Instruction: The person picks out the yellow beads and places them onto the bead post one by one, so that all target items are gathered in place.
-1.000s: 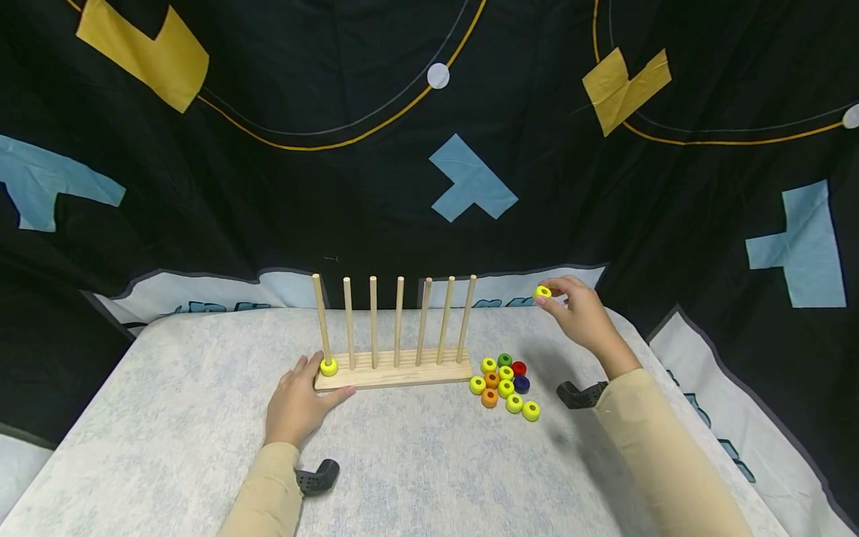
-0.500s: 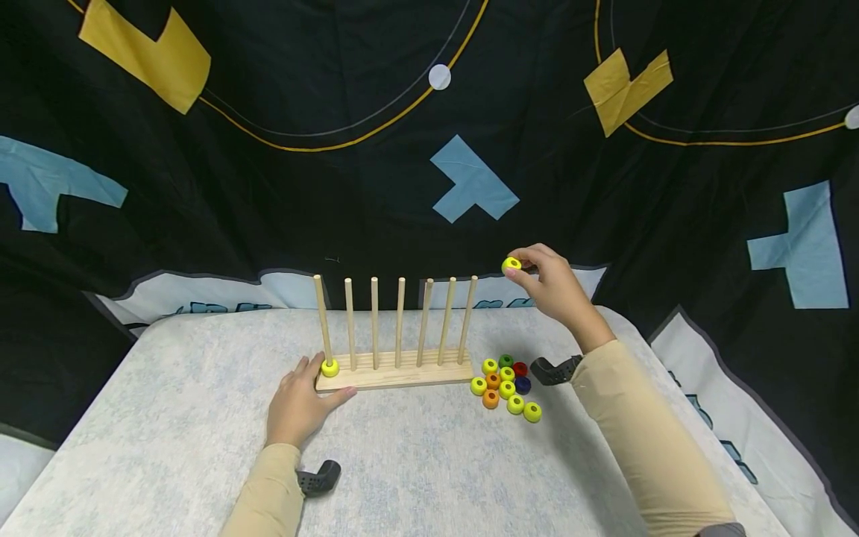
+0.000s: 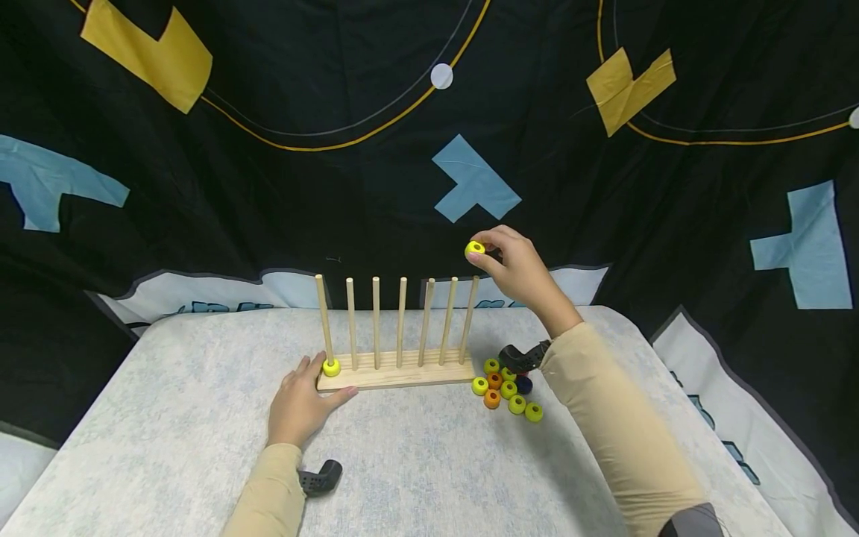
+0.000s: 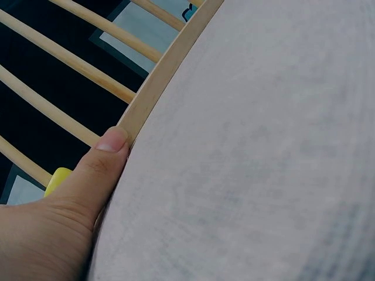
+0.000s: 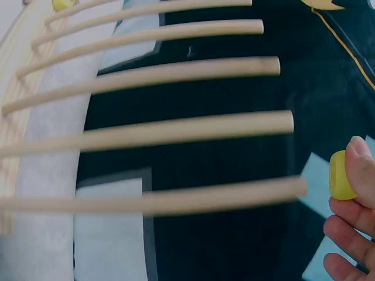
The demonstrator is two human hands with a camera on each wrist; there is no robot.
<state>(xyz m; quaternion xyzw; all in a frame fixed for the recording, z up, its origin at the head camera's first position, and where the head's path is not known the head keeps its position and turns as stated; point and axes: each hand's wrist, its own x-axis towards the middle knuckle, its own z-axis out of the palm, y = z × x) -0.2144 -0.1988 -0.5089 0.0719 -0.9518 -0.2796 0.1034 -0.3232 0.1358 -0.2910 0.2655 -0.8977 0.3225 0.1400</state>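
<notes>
A wooden peg board with several upright pegs stands on the table. My left hand holds its left end, the thumb along the front edge and the fingers around the far side, partly hidden. One yellow bead sits at the foot of the leftmost peg. Above the right end of the board, my right hand pinches another yellow bead between thumb and fingers. In the right wrist view this held bead is beyond the tip of the nearest peg, apart from it.
Right of the board lies a cluster of loose beads: several yellow ones, orange ones and a dark blue one. The right wrist's black camera mount hides part of it. A black patterned cloth hangs behind the table.
My right hand has moved left and up with the yellow bead, from right of the cluster to above the board's right end. My left hand stays on the board.
</notes>
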